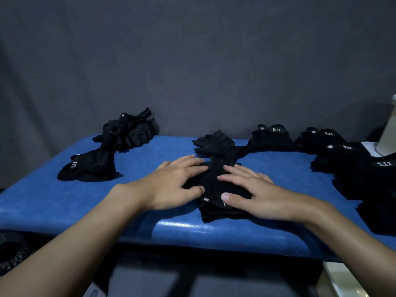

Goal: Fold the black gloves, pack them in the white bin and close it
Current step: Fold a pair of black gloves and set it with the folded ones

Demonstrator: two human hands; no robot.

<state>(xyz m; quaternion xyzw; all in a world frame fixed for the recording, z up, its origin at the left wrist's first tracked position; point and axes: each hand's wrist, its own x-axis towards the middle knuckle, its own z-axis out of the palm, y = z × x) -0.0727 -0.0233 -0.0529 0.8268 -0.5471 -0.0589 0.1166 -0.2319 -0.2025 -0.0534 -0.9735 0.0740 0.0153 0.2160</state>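
Both hands are lying flat with fingers straight, pressing a glove (pixel 214 181) onto the counter (pixel 64 206): the left hand (pixel 175 181) on its left side, the right hand (pixel 250 189) on its right. Loose gloves (pixel 90 166) are lying left of the left hand. A stack (pixel 364 168) is sitting right of the right hand, beside the bin (pixel 387 133).

dim, cool-toned head view with a bluish cast. soft light from above is brightest on the blue tabletop (pixel 64 200), whose rounded front edge carries a white glare streak. the black gloves (pixel 214 183) sink into near-featureless shadow, only small white markings readable. the grey backdrop (pixel 192 50) darkens toward the corners. wide-angle distortion bows the tabletop's edges; the bottom of the view is soft and smeared.
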